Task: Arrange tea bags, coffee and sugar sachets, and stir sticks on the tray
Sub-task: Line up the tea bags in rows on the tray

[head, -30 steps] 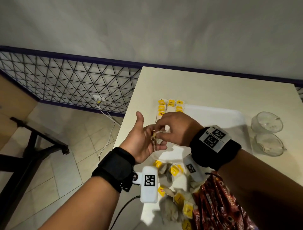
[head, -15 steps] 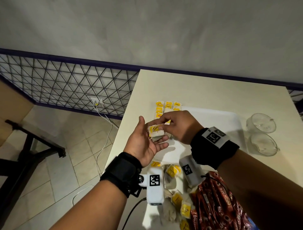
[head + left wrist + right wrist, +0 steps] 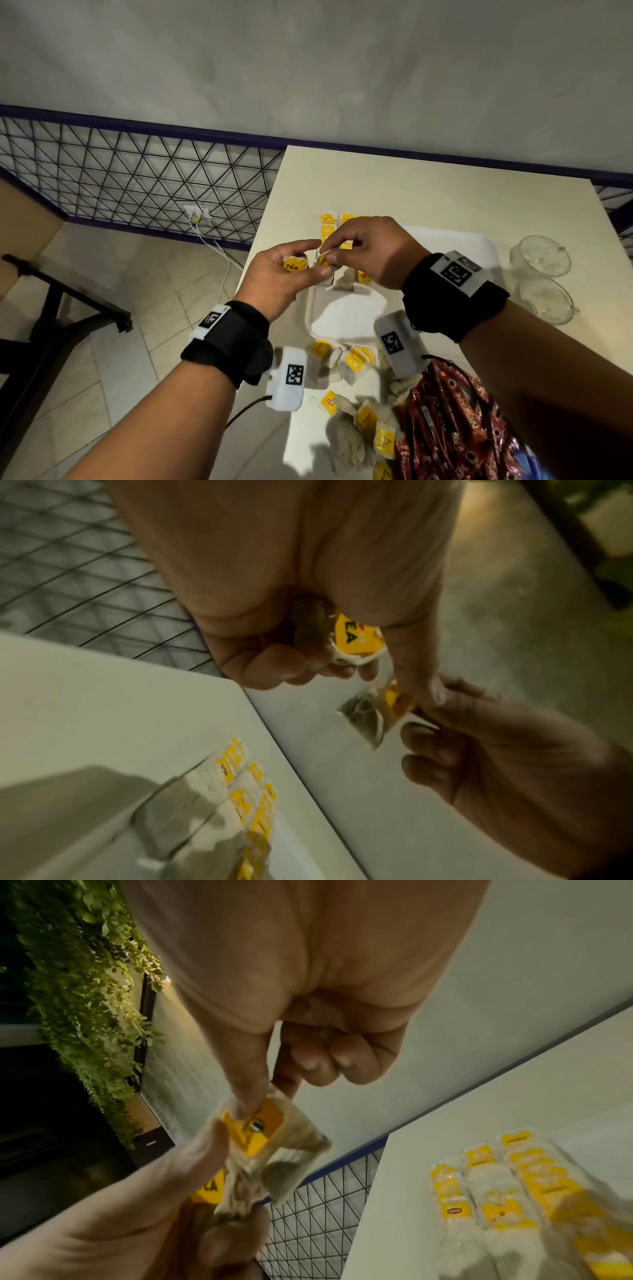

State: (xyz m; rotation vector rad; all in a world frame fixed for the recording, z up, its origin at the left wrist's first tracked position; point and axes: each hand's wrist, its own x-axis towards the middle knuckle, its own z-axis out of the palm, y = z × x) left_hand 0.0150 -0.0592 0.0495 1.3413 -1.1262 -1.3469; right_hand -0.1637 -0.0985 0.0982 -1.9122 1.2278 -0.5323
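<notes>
Tea bags [image 3: 344,236] lie in neat rows at the far-left corner of a white tray [image 3: 445,246] on the tabletop [image 3: 428,185]. Above them, the left hand [image 3: 287,274] holds one tagged bag; the right hand [image 3: 363,250] pinches another tea bag [image 3: 270,1150] between thumb and forefinger. Their strings look tangled, so pulling might tear one.

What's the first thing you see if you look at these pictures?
Two hands meet in the air above the white tray: the left hand holds a tea bag with a yellow TEA tag, and the right hand pinches another tea bag right beside it. Behind them, yellow-tagged tea bags in neat rows lie on the tray. A loose heap of tea bags and red coffee sachets waits at the table's near edge.
</notes>
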